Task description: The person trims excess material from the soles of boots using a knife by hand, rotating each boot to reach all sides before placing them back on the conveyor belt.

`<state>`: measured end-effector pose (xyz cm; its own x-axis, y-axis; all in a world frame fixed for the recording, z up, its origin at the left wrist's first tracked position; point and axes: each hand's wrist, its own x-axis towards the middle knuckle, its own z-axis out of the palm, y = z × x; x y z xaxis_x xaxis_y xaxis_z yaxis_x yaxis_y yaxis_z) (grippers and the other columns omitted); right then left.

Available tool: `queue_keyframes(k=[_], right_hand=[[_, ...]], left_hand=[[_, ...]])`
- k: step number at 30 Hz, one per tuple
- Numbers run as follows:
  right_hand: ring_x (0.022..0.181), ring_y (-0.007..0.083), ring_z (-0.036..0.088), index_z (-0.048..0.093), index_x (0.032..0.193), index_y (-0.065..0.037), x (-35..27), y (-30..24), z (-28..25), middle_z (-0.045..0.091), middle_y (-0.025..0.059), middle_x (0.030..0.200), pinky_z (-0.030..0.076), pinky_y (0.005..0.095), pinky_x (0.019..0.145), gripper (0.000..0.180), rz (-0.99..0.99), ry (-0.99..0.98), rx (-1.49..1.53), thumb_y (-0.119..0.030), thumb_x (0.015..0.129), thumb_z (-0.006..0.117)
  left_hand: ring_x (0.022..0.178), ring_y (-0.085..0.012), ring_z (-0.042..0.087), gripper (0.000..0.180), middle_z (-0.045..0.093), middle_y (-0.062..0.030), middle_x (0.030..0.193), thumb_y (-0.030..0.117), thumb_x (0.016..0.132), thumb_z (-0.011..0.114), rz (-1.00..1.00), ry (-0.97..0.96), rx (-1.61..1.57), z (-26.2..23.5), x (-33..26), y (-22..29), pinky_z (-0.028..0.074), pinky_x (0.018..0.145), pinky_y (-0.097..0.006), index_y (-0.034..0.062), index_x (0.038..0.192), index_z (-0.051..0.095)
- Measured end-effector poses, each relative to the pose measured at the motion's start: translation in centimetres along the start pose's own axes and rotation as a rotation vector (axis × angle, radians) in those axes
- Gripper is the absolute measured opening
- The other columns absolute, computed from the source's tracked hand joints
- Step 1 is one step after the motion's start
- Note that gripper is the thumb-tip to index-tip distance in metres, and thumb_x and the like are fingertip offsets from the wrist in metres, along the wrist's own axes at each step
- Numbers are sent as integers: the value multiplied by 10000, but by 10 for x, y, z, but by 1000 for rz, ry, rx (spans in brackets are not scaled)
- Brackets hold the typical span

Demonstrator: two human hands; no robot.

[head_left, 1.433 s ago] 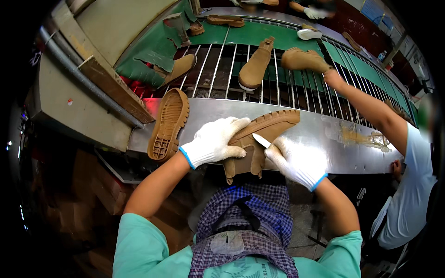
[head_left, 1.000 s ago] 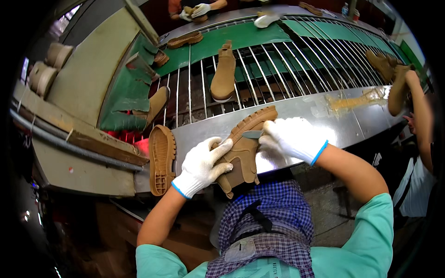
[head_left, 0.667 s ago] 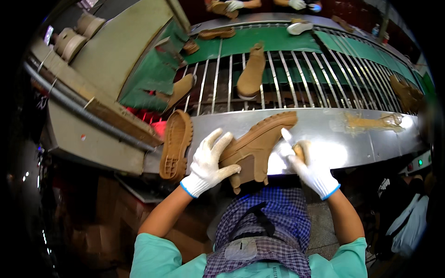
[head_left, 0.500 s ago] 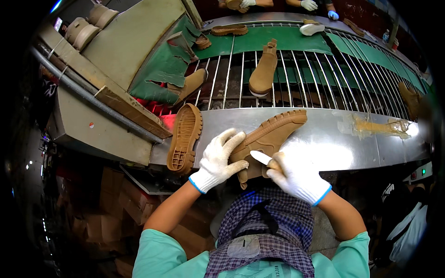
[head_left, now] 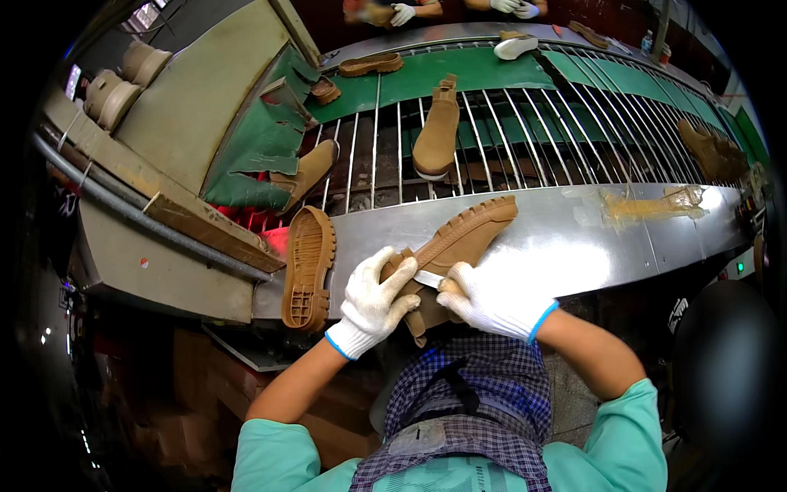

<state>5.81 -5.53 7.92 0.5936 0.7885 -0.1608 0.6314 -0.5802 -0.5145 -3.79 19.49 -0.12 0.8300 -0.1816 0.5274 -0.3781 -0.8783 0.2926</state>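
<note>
A tan ankle boot [head_left: 475,232] with a ridged sole lies on its side on the metal ledge, its toe toward the far right. My gloved left hand [head_left: 370,297] is closed on its heel end, fingers over the sole edge and thumb near the shaft. My gloved right hand [head_left: 492,302] grips a knife-like tool [head_left: 428,279] with a pale, narrow blade; the blade lies against the boot beside my left fingertips. Its handle is mostly hidden in my fist. To the left of my left hand, a loose tan outsole [head_left: 310,266] leans with its ribbed inner face showing.
Beyond the steel ledge [head_left: 566,221] runs a conveyor of metal bars [head_left: 492,148]. One boot [head_left: 436,139] stands on it; another boot [head_left: 311,174] lies by a torn green flap [head_left: 254,156]. Yellowed tape [head_left: 652,205] covers part of the ledge. Co-workers' gloved hands [head_left: 504,6] show across the conveyor.
The whole view has shifted, moving most things leftward. My right hand has come closer to my left, and the blade, earlier clear of the fingers, now reaches the boot beside them.
</note>
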Motion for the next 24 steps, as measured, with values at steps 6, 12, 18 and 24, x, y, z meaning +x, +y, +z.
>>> queue_keyframes(k=[6, 12, 18, 24], right_hand=[[739, 376, 739, 609, 1186, -17, -34, 84, -30, 744, 217, 864, 614, 451, 678, 406, 385, 255, 91, -397, 1049, 655], [1104, 425, 636, 651, 1232, -53, -60, 174, 11, 644, 236, 1218, 531, 538, 951, 450, 322, 648, -578, -358, 923, 769], [1098, 357, 657, 679, 1252, -48, -27, 125, 59, 665, 226, 1177, 548, 494, 995, 448, 208, 748, 1, -316, 909, 784], [1037, 317, 709, 714, 1248, -84, -38, 88, 99, 700, 153, 1160, 576, 440, 947, 341, 69, 861, 270, -222, 940, 764]], left_hand=[[1220, -450, 618, 689, 548, -258, 1443, 234, 682, 945, 60, 0, 99, -2, -2, -2, 539, 1037, -535, 142, 1337, 751], [1364, -488, 547, 548, 585, -209, 1449, 329, 691, 958, 108, -73, 157, -23, 44, 15, 476, 1132, -580, 117, 1162, 774], [1385, -443, 577, 902, 595, -236, 1483, 476, 798, 891, -265, -345, 98, 23, 147, 63, 525, 1114, -530, 119, 1541, 525], [1210, -402, 709, 881, 719, -215, 1327, 562, 787, 828, -545, -490, -146, 6, 169, 50, 539, 1079, -461, 112, 1495, 559]])
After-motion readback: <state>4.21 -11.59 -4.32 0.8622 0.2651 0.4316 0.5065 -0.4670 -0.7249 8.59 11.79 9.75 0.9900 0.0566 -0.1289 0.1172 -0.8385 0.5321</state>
